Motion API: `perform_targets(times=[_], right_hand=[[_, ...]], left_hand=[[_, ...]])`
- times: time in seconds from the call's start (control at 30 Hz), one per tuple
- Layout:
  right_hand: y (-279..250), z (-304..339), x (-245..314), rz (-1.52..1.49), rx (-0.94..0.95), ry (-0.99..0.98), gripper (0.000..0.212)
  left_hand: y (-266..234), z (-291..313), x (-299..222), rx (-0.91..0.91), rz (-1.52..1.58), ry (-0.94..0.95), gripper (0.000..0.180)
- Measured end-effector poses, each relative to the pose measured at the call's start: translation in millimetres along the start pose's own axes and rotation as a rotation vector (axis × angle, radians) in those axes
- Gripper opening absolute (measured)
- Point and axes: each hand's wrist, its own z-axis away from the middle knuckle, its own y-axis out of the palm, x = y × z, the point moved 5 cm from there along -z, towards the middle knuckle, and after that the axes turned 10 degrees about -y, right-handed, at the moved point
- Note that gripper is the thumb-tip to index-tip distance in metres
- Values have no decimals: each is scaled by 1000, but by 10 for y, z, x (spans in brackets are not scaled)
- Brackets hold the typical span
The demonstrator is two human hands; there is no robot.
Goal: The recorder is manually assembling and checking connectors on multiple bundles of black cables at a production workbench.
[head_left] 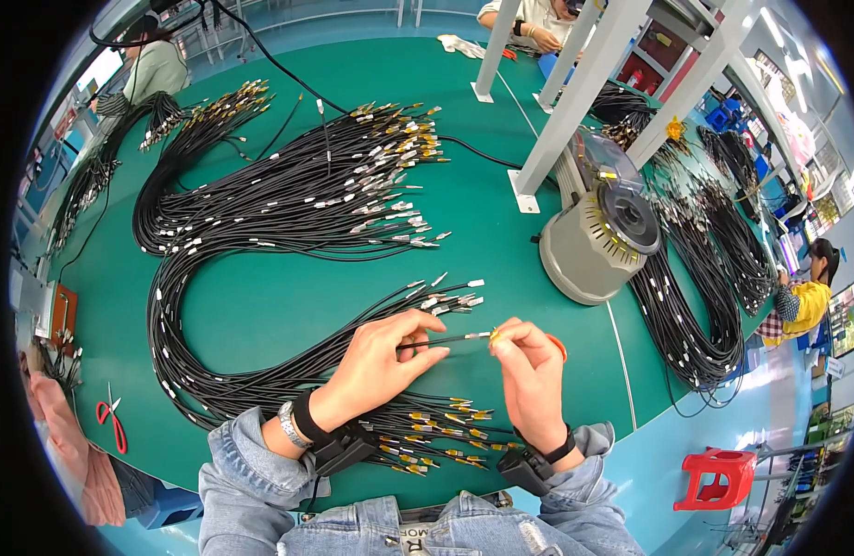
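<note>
A thin black cable point(453, 339) with a white sleeve near its tip stretches between my hands over the green table. My left hand point(379, 361) closes thumb and fingers round the cable. My right hand point(533, 385) pinches the cable's end, where a small yellow piece point(494, 337) shows at the fingertips. An orange-red curved edge point(558, 347) peeks out behind the right fingers; its kind is hidden. Beneath my left wrist runs a bundle of black cables point(168, 324) with white-tagged ends point(459, 298). Close to my body lie several yellow-tagged cable ends point(445, 431).
A large cable bundle point(260, 199) covers the table's far left. Grey metal posts point(575, 102) and a grey round machine point(584, 255) stand at the right, beside more cable coils point(691, 324). Red-handled scissors point(112, 422) lie at the left edge. Other people sit around; a red stool point(714, 480) stands right.
</note>
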Motion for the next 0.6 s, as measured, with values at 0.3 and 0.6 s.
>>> perform_targets(times=[0.3,0.6], right_hand=[[45,70,39,124,60,-118,2],[11,70,-72,235,49,-99,4]], left_hand=[[104,-36,-143,-25,98,44,12],[177,10,-118,66,247,-95,14]])
